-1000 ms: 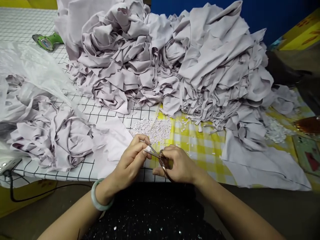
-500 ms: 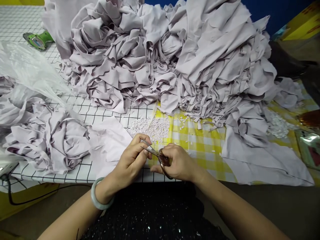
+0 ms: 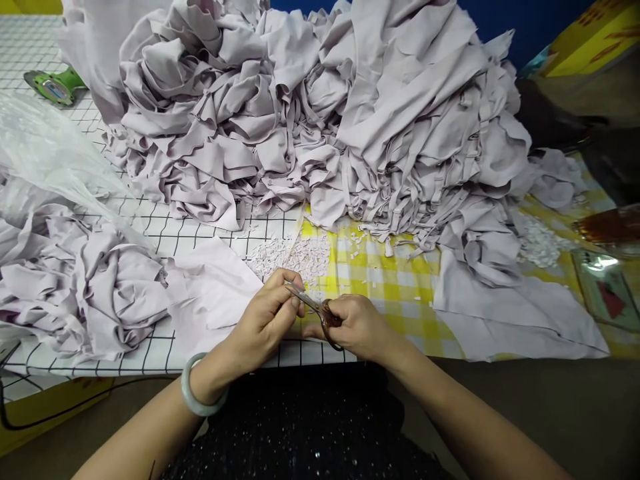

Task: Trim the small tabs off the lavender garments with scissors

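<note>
My right hand (image 3: 357,327) grips small scissors (image 3: 320,312) with brownish handles, blades pointing left. My left hand (image 3: 267,317), with a pale green bangle (image 3: 200,390) on the wrist, pinches the edge of a pale lilac cloth piece (image 3: 210,293) right at the blade tips. Both hands are at the table's front edge. Just beyond them lies a small heap of white clippings (image 3: 290,255) on the tablecloth.
A large pile of lilac cloth (image 3: 310,113) fills the back of the table. A smaller pile (image 3: 85,287) and clear plastic sheet (image 3: 45,147) sit left. A green tool (image 3: 50,87) lies far left. Flat cloth (image 3: 510,313) and more clippings (image 3: 540,243) lie right.
The view has shifted a little, so everything sits slightly further left. Both hands stay together at the cloth edge with the scissors, which now point a bit more upward.
</note>
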`<state>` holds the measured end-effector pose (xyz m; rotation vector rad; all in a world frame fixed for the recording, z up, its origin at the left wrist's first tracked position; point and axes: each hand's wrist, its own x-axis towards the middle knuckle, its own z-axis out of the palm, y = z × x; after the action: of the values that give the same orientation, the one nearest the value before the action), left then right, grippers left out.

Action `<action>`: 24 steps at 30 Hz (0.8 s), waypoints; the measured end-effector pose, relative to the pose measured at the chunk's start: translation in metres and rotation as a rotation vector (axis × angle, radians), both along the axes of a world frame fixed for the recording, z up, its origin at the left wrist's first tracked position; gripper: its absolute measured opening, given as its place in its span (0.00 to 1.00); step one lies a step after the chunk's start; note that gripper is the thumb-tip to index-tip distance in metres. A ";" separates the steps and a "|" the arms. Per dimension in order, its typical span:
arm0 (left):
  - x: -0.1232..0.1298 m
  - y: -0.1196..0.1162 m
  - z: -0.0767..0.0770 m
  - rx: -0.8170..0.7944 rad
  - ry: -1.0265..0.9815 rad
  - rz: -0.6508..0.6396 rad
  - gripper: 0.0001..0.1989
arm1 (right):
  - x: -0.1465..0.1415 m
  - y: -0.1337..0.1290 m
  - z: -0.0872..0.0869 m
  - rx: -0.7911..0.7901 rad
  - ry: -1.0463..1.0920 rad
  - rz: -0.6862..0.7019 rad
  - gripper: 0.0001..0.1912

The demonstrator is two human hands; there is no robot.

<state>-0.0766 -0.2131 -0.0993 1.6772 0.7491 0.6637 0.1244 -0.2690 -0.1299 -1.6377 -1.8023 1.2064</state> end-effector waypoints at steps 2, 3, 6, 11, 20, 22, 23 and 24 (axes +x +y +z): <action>0.001 0.001 0.000 -0.011 0.010 -0.007 0.13 | 0.001 -0.001 0.000 -0.016 -0.025 -0.017 0.31; 0.001 0.001 0.000 -0.018 0.012 -0.010 0.13 | 0.001 -0.002 0.001 -0.016 -0.039 -0.024 0.30; -0.001 0.002 0.000 -0.038 0.006 -0.013 0.13 | -0.001 -0.003 0.002 -0.017 -0.058 -0.026 0.30; -0.006 0.002 0.001 -0.046 -0.022 -0.015 0.14 | -0.006 -0.004 0.002 -0.008 -0.044 -0.027 0.29; -0.009 -0.001 0.007 -0.045 -0.076 -0.071 0.13 | -0.016 -0.006 0.014 0.068 -0.095 -0.009 0.32; -0.008 -0.002 0.007 -0.046 -0.079 -0.075 0.13 | -0.017 -0.005 0.016 0.066 -0.094 -0.007 0.32; -0.008 -0.002 0.007 -0.046 -0.078 -0.078 0.13 | -0.016 -0.005 0.016 0.065 -0.094 -0.007 0.32; -0.008 -0.002 0.007 -0.046 -0.077 -0.082 0.14 | -0.016 -0.005 0.016 0.064 -0.092 -0.007 0.32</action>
<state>-0.0844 -0.2154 -0.0923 1.6227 0.6327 0.6449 0.1083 -0.2741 -0.1143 -1.6870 -1.8692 1.0746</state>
